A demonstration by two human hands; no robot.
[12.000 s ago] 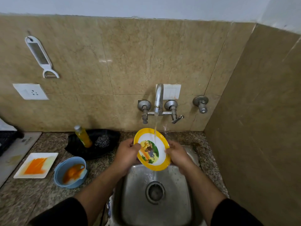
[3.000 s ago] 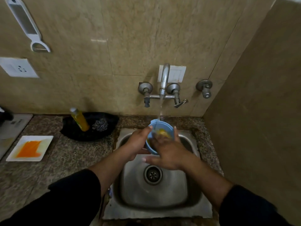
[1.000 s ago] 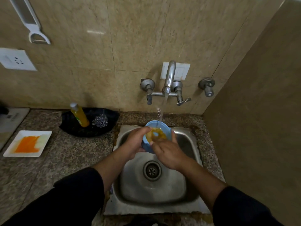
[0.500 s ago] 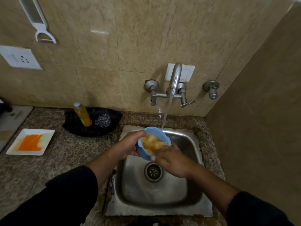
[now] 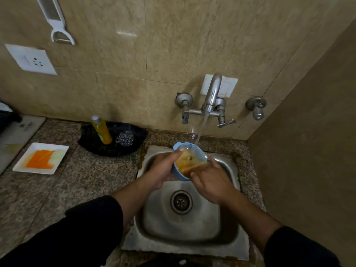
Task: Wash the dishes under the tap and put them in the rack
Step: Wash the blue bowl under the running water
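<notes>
Beige tile wall point(image 5: 173, 45), speckled granite counter point(image 5: 86, 180), steel sink point(image 5: 192, 228) set into it.

Blue bowl point(image 5: 179, 173) is held over the sink basin, tilted, mouth up toward the camera. Murky orange-brown water sits inside.

Left hand point(image 5: 161, 170) grips the bowl's left wall. Thumb point(image 5: 180, 151) is hooked over the rim, the other fingers wrap underneath and are mostly hidden.

Right hand point(image 5: 212, 182) is on the bowl's right side, back of hand to the camera. One fingertip point(image 5: 211, 158) sits at the far right rim, another point(image 5: 192, 174) at the near edge, spread apart. Cannot tell whether they clamp the bowl or only press on it; motion blur.

Tap point(image 5: 212, 93) is running. Water stream point(image 5: 201, 130) lands on the far rim, between the left thumb tip and the right fingertip.

Drain point(image 5: 181, 202) lies below the right fingertips, on the wearer's side.

Left of the left fingers, near: black tray point(image 5: 113, 149) with a yellow bottle point(image 5: 102, 132) upright and a steel scrubber point(image 5: 125, 138) just beside it.

Well apart, further left: white square plate point(image 5: 41, 158), orange smear on it.

On the wall, up and left of both hands: socket point(image 5: 31, 59) and a hanging peeler point(image 5: 57, 22).

Both forearms are bare, black sleeves pushed back.
</notes>
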